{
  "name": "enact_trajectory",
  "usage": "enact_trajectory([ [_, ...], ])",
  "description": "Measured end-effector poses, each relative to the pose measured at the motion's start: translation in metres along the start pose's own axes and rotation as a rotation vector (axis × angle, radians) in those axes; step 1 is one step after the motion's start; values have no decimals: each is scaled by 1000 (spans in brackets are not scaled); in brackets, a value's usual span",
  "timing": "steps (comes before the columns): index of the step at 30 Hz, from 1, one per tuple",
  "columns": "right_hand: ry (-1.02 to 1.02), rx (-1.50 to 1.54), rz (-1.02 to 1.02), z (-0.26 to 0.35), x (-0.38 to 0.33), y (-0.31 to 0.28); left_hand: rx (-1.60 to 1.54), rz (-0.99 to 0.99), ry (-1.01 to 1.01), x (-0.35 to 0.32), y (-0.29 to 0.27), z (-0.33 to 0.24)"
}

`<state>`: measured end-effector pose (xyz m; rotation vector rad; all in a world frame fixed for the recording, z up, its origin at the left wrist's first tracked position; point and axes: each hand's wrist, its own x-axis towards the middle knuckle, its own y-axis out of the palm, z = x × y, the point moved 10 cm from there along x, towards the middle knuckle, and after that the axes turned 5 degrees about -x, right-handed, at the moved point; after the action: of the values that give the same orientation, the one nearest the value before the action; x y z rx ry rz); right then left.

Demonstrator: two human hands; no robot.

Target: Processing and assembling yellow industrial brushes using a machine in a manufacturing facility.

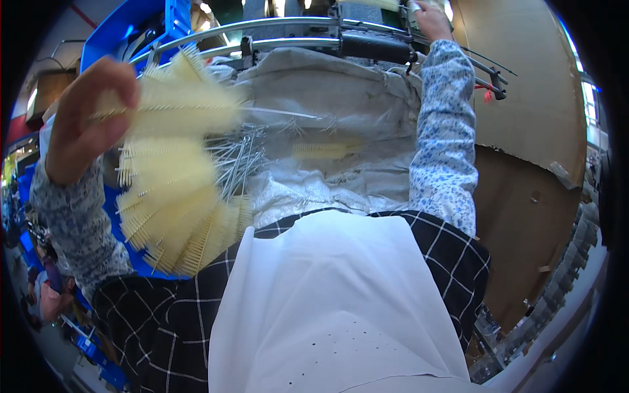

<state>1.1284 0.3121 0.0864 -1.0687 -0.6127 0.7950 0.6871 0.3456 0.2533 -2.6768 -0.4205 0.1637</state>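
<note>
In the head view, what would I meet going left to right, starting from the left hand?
Left hand, brush pile, loose brush on the cloth (the loose brush is blurred), right hand, cardboard.

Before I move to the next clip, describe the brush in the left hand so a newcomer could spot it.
From the broad grey sheet, look left to the fanned heap of pale-yellow brushes. Across its upper part in the view, the left hand holds a blurred brush nearly level. Unlike those, it is gripped, its bare wire reaching right over the sheet.
</note>
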Motion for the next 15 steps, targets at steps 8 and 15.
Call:
enact_trajectory([
  [8, -188, -117, 205, -26, -43, -36, 86, 221, 93, 16, 33, -6],
  [15, -560, 348, 714, 97, -187, -31, -36, 176, 208, 54, 62, -18],
])
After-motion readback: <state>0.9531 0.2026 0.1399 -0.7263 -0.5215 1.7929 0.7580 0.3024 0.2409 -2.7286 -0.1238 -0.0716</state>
